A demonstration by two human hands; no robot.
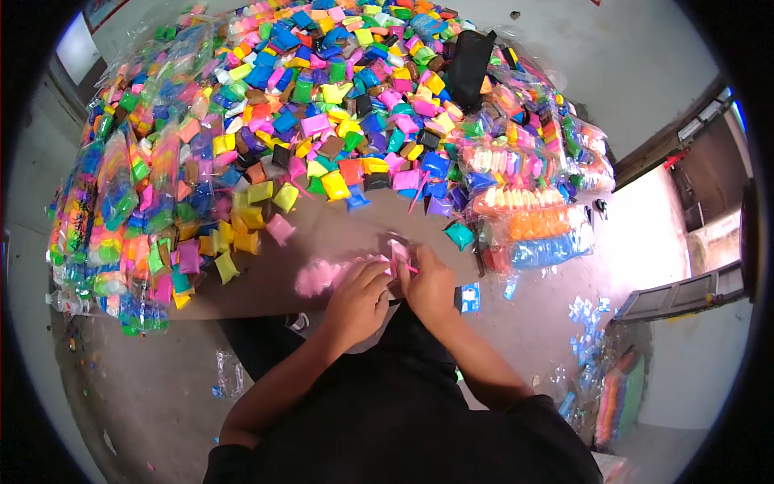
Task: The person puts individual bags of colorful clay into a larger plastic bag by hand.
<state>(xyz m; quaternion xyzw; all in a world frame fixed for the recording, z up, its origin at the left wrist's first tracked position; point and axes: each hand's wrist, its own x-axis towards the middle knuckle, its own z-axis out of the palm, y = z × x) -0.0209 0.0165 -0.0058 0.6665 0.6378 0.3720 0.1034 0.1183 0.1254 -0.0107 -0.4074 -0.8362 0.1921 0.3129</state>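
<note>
Close together at the front edge of the brown table [314, 228] are both of my hands. My left hand [357, 297], its fingers bent and pressed together, rests at the right end of a row of pale pink packets [317, 277]. My right hand [429, 282] pinches a small pink packet [398, 252] between thumb and fingers, just right of my left hand. Whatever my left fingers hold is hidden beneath them. A single pink packet [280, 229] lies on the table farther left.
A big heap of small coloured packets [322, 121] covers the table's back. Filled clear bags stand at the left [121, 185] and right [528, 226]. A black pouch [469, 68] lies on the heap. A teal packet [459, 235] sits near the right edge.
</note>
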